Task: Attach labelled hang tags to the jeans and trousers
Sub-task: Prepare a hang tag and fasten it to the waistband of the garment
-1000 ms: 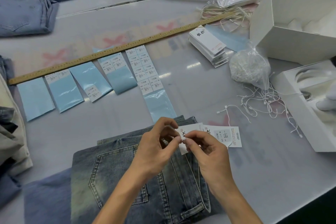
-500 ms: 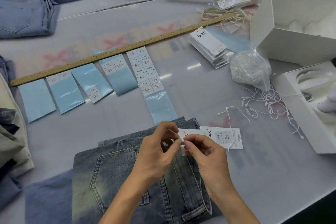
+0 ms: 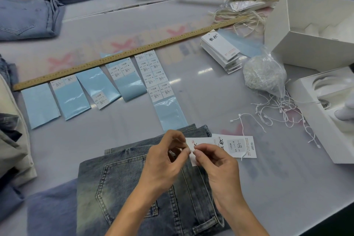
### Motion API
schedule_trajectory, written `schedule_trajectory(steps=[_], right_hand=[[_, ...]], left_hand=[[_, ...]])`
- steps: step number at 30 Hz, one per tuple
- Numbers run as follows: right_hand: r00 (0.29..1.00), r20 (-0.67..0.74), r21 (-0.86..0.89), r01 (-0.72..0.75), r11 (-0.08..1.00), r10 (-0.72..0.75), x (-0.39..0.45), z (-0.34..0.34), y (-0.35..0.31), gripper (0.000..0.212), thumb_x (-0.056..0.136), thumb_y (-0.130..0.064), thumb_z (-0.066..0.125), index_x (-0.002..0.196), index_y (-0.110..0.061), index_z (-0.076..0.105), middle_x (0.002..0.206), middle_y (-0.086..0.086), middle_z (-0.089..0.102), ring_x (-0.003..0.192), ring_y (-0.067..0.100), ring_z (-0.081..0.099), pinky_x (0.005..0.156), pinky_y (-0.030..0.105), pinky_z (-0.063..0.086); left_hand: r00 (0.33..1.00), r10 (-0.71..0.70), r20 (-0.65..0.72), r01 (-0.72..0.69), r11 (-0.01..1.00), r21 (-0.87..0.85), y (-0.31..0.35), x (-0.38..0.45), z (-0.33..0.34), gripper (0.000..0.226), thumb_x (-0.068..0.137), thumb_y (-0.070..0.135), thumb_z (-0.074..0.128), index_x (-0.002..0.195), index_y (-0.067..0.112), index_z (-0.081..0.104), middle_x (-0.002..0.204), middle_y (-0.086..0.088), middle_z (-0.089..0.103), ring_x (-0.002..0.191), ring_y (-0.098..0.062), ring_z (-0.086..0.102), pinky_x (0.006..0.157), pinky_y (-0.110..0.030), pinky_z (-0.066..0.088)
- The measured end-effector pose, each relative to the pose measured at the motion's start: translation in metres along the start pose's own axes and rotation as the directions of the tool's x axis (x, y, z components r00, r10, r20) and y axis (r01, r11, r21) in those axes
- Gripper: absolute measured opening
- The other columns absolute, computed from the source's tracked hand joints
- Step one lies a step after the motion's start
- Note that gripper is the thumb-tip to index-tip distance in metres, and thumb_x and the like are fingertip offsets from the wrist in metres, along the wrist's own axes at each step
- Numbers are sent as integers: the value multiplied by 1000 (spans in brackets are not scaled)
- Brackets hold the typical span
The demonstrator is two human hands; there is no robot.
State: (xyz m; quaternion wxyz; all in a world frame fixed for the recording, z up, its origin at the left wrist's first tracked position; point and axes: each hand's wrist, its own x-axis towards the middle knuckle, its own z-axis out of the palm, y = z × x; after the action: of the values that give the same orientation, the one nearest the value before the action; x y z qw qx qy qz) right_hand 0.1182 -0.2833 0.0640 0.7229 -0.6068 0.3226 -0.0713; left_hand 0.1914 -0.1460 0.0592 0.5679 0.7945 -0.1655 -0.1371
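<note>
While the folded jeans (image 3: 134,188) lie on the desk (image 3: 220,90) directly under the hands, the left hand (image 3: 164,163) and the right hand (image 3: 216,165) meet fingertip to fingertip above the waistband, both pinching something small and white, probably the string's fastener. The hang tags (image 3: 235,145) lie just to the right, long axis running left to right, nearer the right hand. Probably the loop must close here.

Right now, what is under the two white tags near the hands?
The tags lie partly on the folded jeans and partly on the table. The hands cover their left end, so the fastening is hidden.
</note>
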Motion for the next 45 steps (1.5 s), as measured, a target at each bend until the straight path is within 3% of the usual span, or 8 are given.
schedule_trajectory(steps=[19, 26, 31, 34, 36, 40, 43, 45], right_hand=[[995, 89, -133, 59, 989, -47, 3, -9, 1, 18, 87, -11, 76, 91, -29, 79, 91, -1, 76, 90, 15, 72, 80, 22, 56], [986, 166, -256, 67, 964, -24, -2, -10, -2, 16, 87, -13, 77, 91, -29, 79, 90, -3, 76, 91, 14, 70, 84, 28, 56], [976, 181, -394, 184, 900, -121, -2, -2, -9, 32, 88, -12, 76, 98, -42, 75, 94, -11, 75, 90, 10, 70, 79, 20, 55], [918, 361, -577, 360, 733, -166, -6, -6, 1, 52, 90, -22, 76, 127, -55, 59, 123, -24, 64, 116, 3, 61, 96, 18, 50], [888, 419, -685, 445, 577, -187, -1, -16, 9, 70, 89, -29, 76, 144, -56, 42, 151, -30, 38, 143, -3, 33, 115, 23, 29], [868, 490, -844, 447, 297, 85, 16, -25, 11, 88, 95, -50, 62, 153, -47, -5, 166, -17, -10, 155, 8, -5, 126, 32, 5], [895, 445, -895, 444, 39, 43, -8, -21, 15, 79, 102, -51, 44, 152, -38, -15, 169, -8, 3, 154, 14, 15, 122, 34, 25], [902, 429, -903, 429, -25, -40, -36, -9, 15, 84, 93, -43, 63, 160, -26, 16, 163, 6, 33, 139, 25, 46, 103, 43, 49]], left_hand=[[991, 6, 134, -7, 1000, 8, -7, 2, -4, 21, 91, 28, 75, 98, 38, 58, 91, 15, 71, 87, -10, 71, 65, -12, 46], [966, -116, 230, 151, 979, -138, -20, 5, -14, 25, 81, 29, 85, 97, 27, 66, 93, 2, 71, 80, -20, 68, 73, -36, 55], [982, -168, -83, 162, 984, -77, -31, -14, -6, 29, 82, 26, 85, 94, 41, 63, 97, 16, 60, 72, -8, 56, 71, -16, 48], [959, -225, -173, 212, 973, -90, -43, -43, -10, 17, 92, 27, 75, 95, 39, 63, 87, 14, 67, 79, -8, 63, 72, -14, 46], [956, -251, -151, 249, 968, -30, -58, -72, -12, 13, 94, 28, 71, 94, 37, 63, 83, 15, 67, 77, -6, 63, 69, -16, 46], [965, -240, -103, 250, 963, 101, -81, -130, -21, 19, 94, 22, 68, 89, 39, 60, 87, 15, 61, 76, -6, 59, 67, -19, 46], [977, -186, -105, 198, 973, 116, -84, -153, -28, 18, 92, 17, 67, 90, 34, 63, 90, 14, 59, 81, -8, 61, 69, -18, 48], [970, -217, -110, 226, 971, 77, -78, -156, -29, 16, 94, 17, 68, 96, 33, 65, 94, 13, 61, 86, -9, 62, 75, -23, 52]])
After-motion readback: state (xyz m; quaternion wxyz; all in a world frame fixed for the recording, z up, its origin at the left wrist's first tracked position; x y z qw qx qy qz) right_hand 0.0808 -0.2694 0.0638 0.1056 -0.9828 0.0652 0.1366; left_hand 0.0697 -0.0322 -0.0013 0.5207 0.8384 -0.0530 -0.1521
